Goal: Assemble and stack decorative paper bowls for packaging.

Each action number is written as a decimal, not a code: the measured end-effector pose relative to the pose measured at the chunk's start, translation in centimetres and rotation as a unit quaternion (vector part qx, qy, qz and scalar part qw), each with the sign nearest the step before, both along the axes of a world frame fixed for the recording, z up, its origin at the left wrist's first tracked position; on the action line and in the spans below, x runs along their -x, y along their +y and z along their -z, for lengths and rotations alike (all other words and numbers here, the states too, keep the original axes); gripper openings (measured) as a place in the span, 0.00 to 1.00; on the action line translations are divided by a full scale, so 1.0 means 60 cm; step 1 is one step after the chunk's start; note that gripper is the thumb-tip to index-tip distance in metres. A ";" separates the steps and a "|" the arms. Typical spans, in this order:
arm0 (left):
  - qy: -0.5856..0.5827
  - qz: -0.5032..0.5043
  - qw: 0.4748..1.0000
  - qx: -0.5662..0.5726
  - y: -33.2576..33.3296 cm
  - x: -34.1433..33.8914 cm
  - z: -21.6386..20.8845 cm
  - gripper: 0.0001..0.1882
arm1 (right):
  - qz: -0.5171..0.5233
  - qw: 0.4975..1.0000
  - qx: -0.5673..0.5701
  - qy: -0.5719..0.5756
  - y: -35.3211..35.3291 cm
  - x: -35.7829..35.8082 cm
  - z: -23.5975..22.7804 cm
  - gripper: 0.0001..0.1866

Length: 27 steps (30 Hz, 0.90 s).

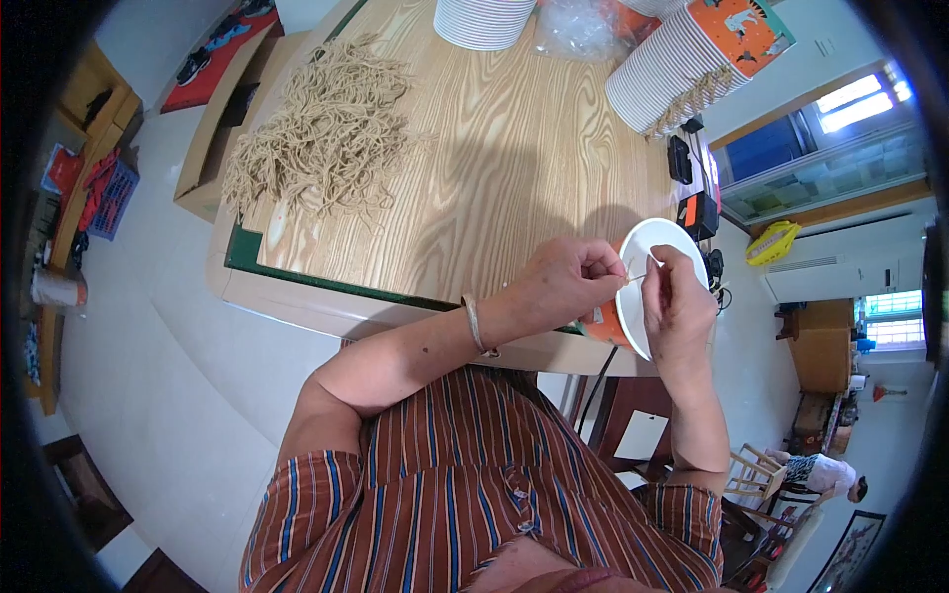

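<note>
An orange paper bucket (660,235) with a white inside lies tilted at the table's near right edge, its mouth turned toward my right hand. My left hand (568,282) reaches across to its rim, thumb and fingers pinched on a thin tan cord (636,278). Over the bucket's mouth, my right hand (678,308) is closed with its fingertips on the same cord. The cord's other parts are hidden by my fingers and the bucket. To the left on the table lies a big loose heap of tan cords (321,133).
A long nested stack of paper buckets (664,84) lies at the far right, with cords hanging from it. Another white stack (482,22) and a clear plastic bag (576,30) are at the back. Black devices (679,160) line the right edge. A person (819,472) sits farther off.
</note>
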<state>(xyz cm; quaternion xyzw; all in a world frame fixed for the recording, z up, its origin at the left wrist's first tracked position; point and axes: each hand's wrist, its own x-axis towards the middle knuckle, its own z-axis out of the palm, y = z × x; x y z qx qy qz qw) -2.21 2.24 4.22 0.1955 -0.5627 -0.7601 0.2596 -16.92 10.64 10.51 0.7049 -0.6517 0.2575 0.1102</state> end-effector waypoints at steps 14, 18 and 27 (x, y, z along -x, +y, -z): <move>0.061 -0.003 0.998 -0.010 0.004 0.010 0.027 0.05 | 0.005 0.856 -0.254 -0.450 -0.001 0.008 -0.023 0.06; 0.048 -0.025 0.997 0.058 0.005 0.012 0.028 0.07 | -0.005 0.898 -0.229 -0.376 -0.012 0.006 -0.014 0.06; 0.011 -0.055 0.993 0.102 0.004 0.007 0.019 0.06 | 0.003 0.912 -0.215 -0.349 -0.014 -0.001 -0.016 0.05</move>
